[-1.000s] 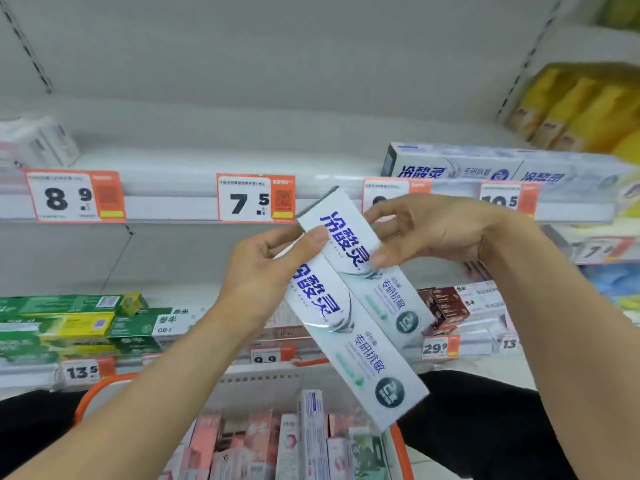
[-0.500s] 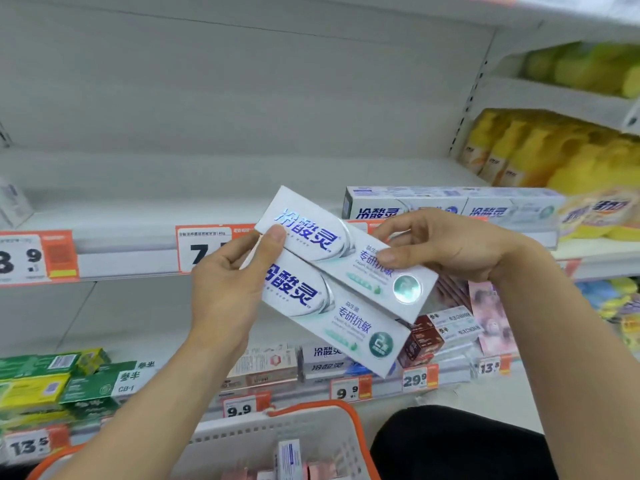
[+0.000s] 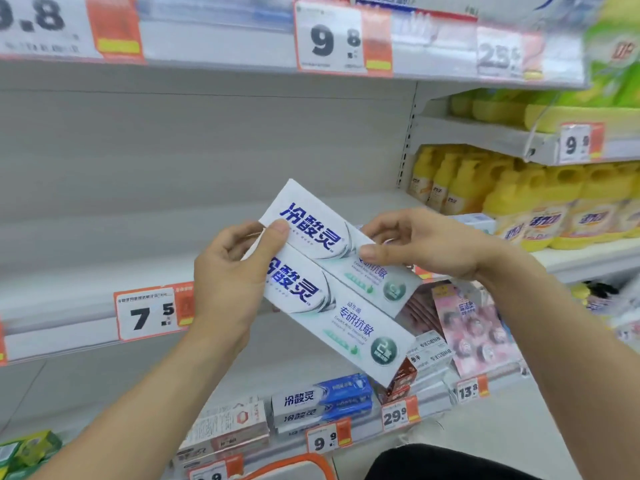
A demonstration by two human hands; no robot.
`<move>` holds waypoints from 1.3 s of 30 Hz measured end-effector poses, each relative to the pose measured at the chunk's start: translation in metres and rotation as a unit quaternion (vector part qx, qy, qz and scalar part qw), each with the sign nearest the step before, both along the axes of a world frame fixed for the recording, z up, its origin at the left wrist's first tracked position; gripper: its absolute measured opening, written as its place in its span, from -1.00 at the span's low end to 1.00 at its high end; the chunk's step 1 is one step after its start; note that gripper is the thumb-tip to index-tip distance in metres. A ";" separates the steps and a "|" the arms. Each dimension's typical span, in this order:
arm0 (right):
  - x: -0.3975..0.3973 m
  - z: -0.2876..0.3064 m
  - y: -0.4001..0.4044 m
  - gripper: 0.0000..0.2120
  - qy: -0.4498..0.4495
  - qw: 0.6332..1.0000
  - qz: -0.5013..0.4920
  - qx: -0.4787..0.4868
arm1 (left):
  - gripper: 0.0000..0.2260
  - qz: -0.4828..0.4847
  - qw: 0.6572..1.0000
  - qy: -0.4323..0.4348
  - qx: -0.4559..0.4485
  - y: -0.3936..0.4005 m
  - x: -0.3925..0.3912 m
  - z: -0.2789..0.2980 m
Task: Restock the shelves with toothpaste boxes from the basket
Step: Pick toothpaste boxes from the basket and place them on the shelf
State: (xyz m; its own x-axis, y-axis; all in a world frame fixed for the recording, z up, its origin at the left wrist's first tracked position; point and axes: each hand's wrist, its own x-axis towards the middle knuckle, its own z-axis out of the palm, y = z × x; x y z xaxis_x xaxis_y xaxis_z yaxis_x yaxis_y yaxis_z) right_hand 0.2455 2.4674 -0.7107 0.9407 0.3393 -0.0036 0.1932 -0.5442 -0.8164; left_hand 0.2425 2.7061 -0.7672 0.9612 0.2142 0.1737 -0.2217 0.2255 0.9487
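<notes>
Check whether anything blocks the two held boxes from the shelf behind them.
Nothing visible does. Both hands hold the boxes before the shelf above the 7.5 tag, bare there.

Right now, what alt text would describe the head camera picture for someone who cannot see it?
Two bare hands hold a pair of white toothpaste boxes, side by side and tilted, before a mostly bare grey shelf: the left hand grips the lower box, the right hand pinches the upper box. Yellow bottles stand at right; a basket rim shows below.
</notes>
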 end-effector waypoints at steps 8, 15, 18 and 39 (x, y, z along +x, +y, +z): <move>0.104 0.047 -0.101 -0.53 -0.229 0.944 -0.136 -0.195 | -0.73 0.003 0.999 0.039 -0.006 -0.067 0.033 0.012; 0.159 0.010 -0.145 -0.44 -0.126 0.919 -0.170 -0.334 | -0.64 0.030 0.997 0.045 -0.058 -0.074 0.065 0.024; 0.169 0.006 -0.154 -0.51 -0.053 0.913 -0.102 -0.392 | -0.67 0.046 0.996 0.031 -0.065 -0.074 0.082 0.029; 0.175 0.029 -0.125 -0.59 -0.210 0.958 -0.100 -0.168 | -0.41 0.088 0.978 -0.024 0.186 -0.122 0.151 0.027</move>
